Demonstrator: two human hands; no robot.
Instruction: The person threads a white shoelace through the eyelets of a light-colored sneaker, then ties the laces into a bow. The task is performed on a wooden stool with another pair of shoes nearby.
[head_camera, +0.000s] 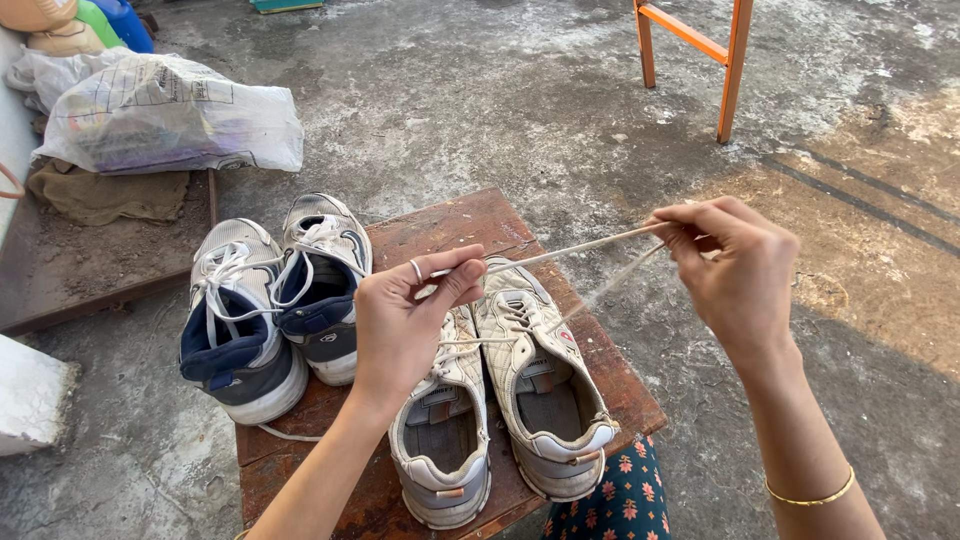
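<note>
Two worn white shoes lie side by side on a small reddish wooden stool (450, 225). My left hand (405, 320), with a ring on one finger, pinches a cream shoelace (570, 250) above the left white shoe (445, 440). My right hand (735, 270) grips the same lace further right and holds it taut and raised. From my right hand the lace runs back down to the eyelets of the right white shoe (545, 390). A gold bangle (810, 495) sits on my right wrist.
A pair of white and navy sneakers (270, 310) with white laces stands on the stool's left side. A full plastic bag (165, 115) and cloth lie on a low platform at back left. Orange wooden chair legs (730, 70) stand at back right on the concrete floor.
</note>
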